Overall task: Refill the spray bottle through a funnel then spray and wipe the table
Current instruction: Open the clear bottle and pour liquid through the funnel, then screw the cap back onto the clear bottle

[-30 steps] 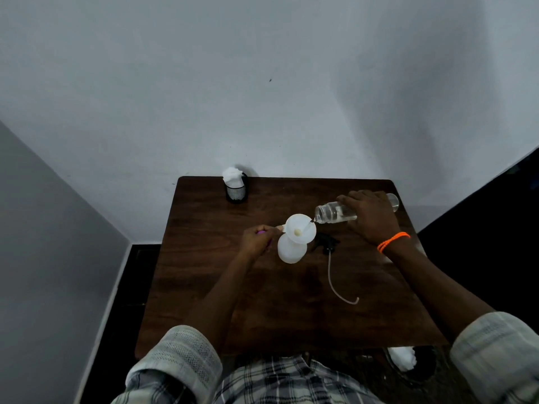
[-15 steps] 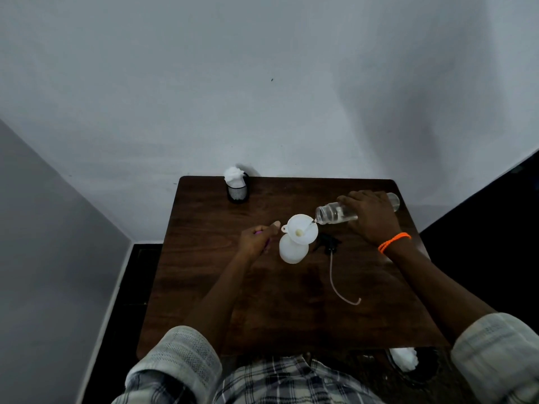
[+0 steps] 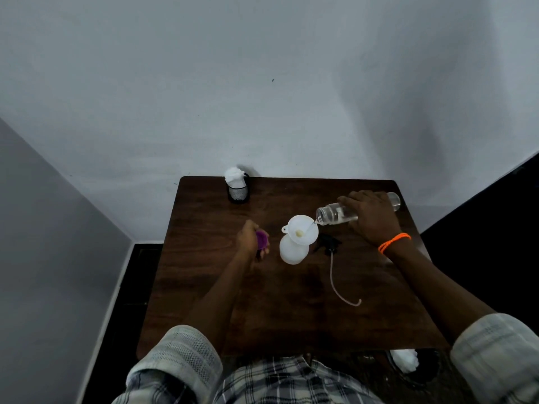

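A white spray bottle body stands mid-table with a white funnel in its neck. My right hand grips a clear water bottle tilted nearly flat, its mouth over the funnel's rim, and a thin stream runs into the funnel. My left hand is left of the spray bottle, apart from it, and holds a purple cap. The black spray head with its long dip tube lies on the table right of the bottle.
A black mesh cup with white tissues stands at the back left of the dark wooden table. A white wall rises right behind the table. A dark bin holding white paper sits on the floor at the near right.
My left hand has let go of the funnel's side and drawn back to the left, turning so the purple cap shows. The right hand keeps pouring, barely moved.
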Motion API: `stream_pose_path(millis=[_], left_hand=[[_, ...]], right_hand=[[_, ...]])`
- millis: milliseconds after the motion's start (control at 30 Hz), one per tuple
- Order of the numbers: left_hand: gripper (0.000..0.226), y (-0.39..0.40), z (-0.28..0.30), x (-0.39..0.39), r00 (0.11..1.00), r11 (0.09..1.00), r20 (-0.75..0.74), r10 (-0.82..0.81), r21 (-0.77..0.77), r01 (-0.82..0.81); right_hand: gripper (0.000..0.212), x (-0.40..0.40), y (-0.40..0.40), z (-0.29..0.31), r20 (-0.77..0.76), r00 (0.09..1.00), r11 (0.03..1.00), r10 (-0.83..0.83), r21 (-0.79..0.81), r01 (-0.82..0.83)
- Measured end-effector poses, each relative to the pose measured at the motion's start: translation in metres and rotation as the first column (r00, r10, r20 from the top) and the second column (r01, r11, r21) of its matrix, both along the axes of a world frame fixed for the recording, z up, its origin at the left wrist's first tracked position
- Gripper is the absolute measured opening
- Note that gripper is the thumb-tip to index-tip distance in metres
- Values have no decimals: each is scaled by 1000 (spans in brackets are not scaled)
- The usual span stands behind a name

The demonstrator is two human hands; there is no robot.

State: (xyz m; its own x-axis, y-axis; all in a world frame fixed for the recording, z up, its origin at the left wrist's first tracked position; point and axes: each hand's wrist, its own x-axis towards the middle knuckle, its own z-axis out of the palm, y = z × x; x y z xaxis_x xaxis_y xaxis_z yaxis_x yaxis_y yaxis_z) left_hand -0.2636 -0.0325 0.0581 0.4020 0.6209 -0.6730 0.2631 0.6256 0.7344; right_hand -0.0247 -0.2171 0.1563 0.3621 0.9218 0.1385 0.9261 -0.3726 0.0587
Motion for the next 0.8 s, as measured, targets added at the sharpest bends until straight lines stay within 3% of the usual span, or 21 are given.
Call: stream_pose_path(millis=[200,333,467,600,667,800], left_hand=[[40,10,-10,9,992,990,-123,-30,130,46],[40,10,-8,8,992,964,-122,32,265,1],[40,11,8,13,999,951,-1,33,309,-31],[39,13,36,28,988,920,147,42,381,-96],[38,13,57,38,976,903,217,-7,421,-87],[36,12,106,64,924,860,367,-112,501,-95]], right_hand=[[56,1,2,-4,-23,1000,1000,-15,25,15],[63,3,1,-9,-85,996,998,-35,40,39],[66,-2,2,-4,-247,968,981,-46,174,91],[67,-5,6,4,-515,857,917,-5,339,210],[62,-8,11,12,-624,781,890,28,372,265],[45,-12,24,24,-699,715,867,16,367,338]])
